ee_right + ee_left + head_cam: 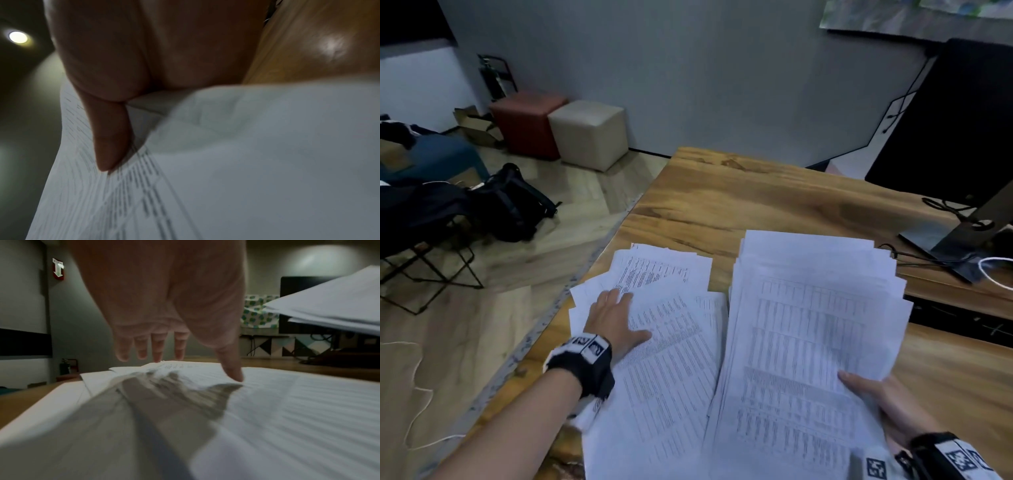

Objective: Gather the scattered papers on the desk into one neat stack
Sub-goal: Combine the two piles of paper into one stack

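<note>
Right hand (887, 407) pinches the bundle (815, 329) by its corner; left hand (616, 318), flat on loose sheets (671, 342) — thin, floppy, slippery — best gathered by the edges.

Loose sheets (664, 329) lie fanned across the near left part of the table (722, 198), some overhanging its left edge, with the left hand (616, 322) resting flat on top of them. Just to their right, a thicker sheaf (808, 325) is held at its near right corner by the right hand (887, 404), tilted above the tabletop. A monitor (948, 130) stands at the far right, cables (935, 257) beside its base. On the floor to the left, two cube stools (565, 130) sit against the far wall.
</note>
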Action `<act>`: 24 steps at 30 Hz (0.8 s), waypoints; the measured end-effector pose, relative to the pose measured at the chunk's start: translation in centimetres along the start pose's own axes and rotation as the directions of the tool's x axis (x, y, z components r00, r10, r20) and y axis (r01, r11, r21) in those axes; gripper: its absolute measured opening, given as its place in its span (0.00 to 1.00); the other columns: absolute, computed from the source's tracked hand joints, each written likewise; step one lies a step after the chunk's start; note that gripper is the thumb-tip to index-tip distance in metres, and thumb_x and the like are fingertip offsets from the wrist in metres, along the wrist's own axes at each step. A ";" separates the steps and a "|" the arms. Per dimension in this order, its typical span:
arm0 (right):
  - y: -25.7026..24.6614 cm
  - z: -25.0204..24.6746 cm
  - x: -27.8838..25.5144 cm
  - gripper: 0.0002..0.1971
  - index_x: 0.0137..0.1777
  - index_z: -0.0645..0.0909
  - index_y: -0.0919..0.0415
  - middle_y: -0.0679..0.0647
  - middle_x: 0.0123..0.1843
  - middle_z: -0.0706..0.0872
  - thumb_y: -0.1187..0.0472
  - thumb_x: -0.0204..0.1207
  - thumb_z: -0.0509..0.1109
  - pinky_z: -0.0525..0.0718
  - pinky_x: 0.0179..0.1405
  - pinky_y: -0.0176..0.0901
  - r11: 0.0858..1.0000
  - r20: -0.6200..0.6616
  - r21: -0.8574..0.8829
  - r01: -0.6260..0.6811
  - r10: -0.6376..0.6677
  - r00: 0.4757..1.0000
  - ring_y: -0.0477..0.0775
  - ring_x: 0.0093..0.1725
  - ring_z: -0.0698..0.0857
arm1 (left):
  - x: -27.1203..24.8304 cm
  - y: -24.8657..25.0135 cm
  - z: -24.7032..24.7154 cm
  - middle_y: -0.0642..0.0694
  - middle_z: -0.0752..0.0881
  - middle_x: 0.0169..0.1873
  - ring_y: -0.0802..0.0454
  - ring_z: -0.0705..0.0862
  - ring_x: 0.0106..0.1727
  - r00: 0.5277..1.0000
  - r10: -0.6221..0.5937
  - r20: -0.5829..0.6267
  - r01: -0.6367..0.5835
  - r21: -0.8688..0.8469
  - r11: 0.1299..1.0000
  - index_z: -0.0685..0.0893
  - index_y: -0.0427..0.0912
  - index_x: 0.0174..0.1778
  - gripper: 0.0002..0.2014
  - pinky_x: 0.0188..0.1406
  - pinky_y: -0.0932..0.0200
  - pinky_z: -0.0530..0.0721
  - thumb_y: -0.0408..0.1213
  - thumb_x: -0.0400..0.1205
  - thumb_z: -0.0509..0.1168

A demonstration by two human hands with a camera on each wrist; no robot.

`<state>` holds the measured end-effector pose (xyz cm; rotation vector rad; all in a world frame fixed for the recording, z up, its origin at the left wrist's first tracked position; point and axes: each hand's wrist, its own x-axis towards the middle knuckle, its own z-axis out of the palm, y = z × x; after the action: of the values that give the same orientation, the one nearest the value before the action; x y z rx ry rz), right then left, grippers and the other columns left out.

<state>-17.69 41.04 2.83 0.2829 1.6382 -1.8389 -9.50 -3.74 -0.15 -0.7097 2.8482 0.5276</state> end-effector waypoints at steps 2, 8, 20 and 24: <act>0.0 0.0 -0.3 0.21 0.68 0.77 0.70 0.73 0.59 0.89 0.75 0.74 0.69 0.89 0.50 0.69 1.000 0.000 0.000 0.009 -0.009 1.000 0.76 0.56 0.89 | 2.4 -0.2 -0.2 0.40 0.46 0.88 0.37 0.45 0.88 0.982 -0.045 0.182 0.026 0.103 0.994 0.47 0.48 0.88 0.62 0.85 0.37 0.55 0.70 0.65 0.73; -0.1 0.2 -1.1 0.18 0.66 0.79 0.69 0.69 0.57 0.91 0.75 0.76 0.67 0.92 0.43 0.58 0.999 -0.046 -0.015 0.034 -0.034 0.998 0.71 0.54 0.91 | 6.0 0.0 -1.8 0.40 0.75 0.62 0.36 0.75 0.66 0.967 0.002 0.256 -0.070 0.259 0.963 0.66 0.45 0.72 0.58 0.57 0.37 0.80 0.73 0.50 0.75; -0.5 -0.5 -1.7 0.14 0.63 0.80 0.69 0.71 0.55 0.91 0.75 0.79 0.65 0.92 0.43 0.60 1.000 -0.095 0.013 0.022 -0.021 0.995 0.72 0.51 0.91 | 5.2 -1.9 -2.5 0.46 0.87 0.62 0.43 0.85 0.61 0.985 -0.035 0.168 0.044 -0.051 0.998 0.85 0.47 0.64 0.19 0.60 0.56 0.82 0.35 0.75 0.71; -0.6 -0.7 -1.7 0.14 0.64 0.80 0.70 0.71 0.54 0.91 0.75 0.79 0.65 0.93 0.40 0.59 1.000 -0.102 0.029 0.007 -0.004 0.995 0.73 0.50 0.92 | 5.6 0.2 -3.2 0.45 0.89 0.56 0.40 0.89 0.56 0.978 0.046 0.204 -0.050 0.012 0.999 0.85 0.51 0.63 0.21 0.53 0.51 0.87 0.27 0.79 0.60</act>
<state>-16.87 42.25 4.11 0.3911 1.6825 -1.8813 -14.73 -7.10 1.54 -0.5504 2.6813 0.5479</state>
